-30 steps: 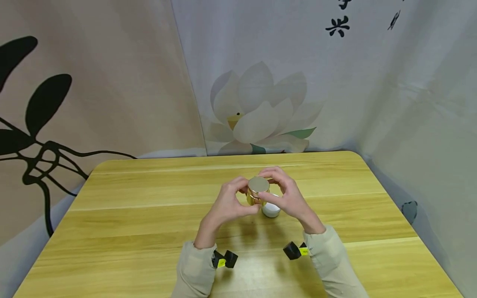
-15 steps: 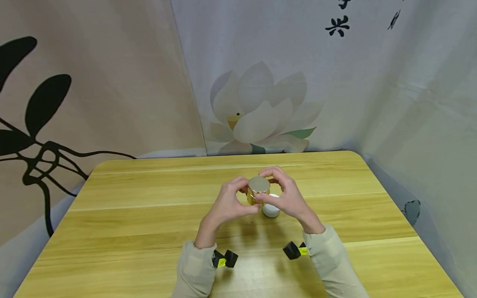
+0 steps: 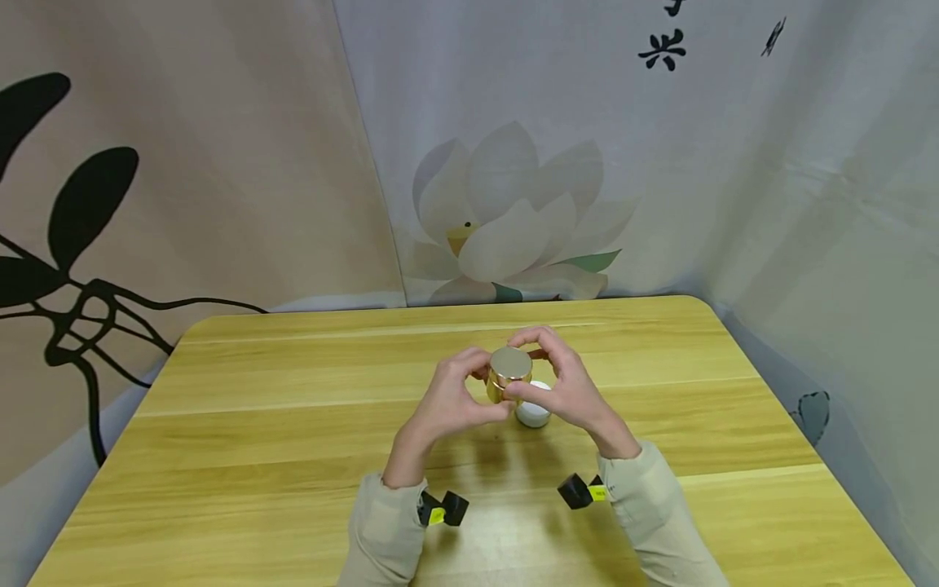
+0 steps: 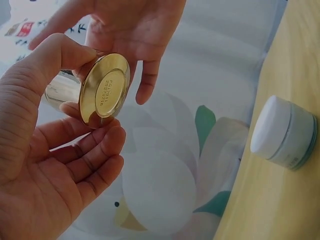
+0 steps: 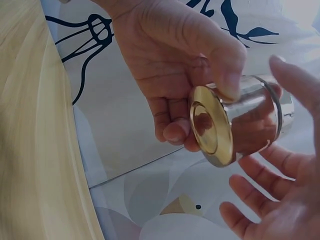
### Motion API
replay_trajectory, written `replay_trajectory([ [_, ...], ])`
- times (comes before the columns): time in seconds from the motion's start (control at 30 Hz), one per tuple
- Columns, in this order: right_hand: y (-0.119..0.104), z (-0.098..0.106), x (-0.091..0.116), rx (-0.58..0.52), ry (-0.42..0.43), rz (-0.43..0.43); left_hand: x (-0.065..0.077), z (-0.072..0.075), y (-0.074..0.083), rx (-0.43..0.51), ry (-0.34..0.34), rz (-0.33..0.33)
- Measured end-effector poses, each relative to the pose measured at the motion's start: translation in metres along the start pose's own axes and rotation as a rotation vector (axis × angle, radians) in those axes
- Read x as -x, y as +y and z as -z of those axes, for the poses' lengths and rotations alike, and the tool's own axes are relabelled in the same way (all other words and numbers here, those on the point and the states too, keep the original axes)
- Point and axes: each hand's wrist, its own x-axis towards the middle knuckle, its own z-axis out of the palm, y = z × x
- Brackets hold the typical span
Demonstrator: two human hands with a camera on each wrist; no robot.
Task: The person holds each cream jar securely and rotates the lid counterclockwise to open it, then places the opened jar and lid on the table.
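A shiny gold cosmetic jar [image 3: 498, 390] with a flat lid [image 3: 511, 364] is held above the table between both hands. My left hand [image 3: 456, 399] pinches the jar near its base, thumb in front and fingers behind. In the left wrist view, the jar's round gold bottom [image 4: 106, 90] shows small printed characters. My right hand [image 3: 561, 383] holds the lid end, its thumb at the near side and its fingers round the far side. The right wrist view shows the jar tilted, with a dark seam [image 5: 276, 107] near the lid end.
A small white-lidded jar [image 3: 533, 416] stands on the wooden table [image 3: 293, 456], just below and right of the held jar in the head view. Printed cloth curtains [image 3: 293, 163] hang behind and beside the table. Each wrist wears a black camera [image 3: 455, 509].
The gold lid has shifted very slightly, and the right thumb has moved a little lower along its side. The left hand and the white jar keep their places.
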Motion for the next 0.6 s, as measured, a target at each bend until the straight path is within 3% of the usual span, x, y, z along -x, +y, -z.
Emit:
replay_trajectory([
  [0.1, -0.0004, 0.0002, -0.0001, -0.008, 0.017, -0.008, -0.0003, -0.0001, 0.0, 0.001, -0.004, 0.004],
  [0.33, 0.001, 0.0006, 0.0001, -0.026, -0.032, 0.076, -0.0005, -0.0005, -0.0008, -0.005, -0.001, -0.012],
  [0.6, -0.0015, -0.0017, 0.0003, 0.003, 0.018, -0.035, -0.0002, -0.0014, -0.0018, 0.001, -0.013, 0.016],
])
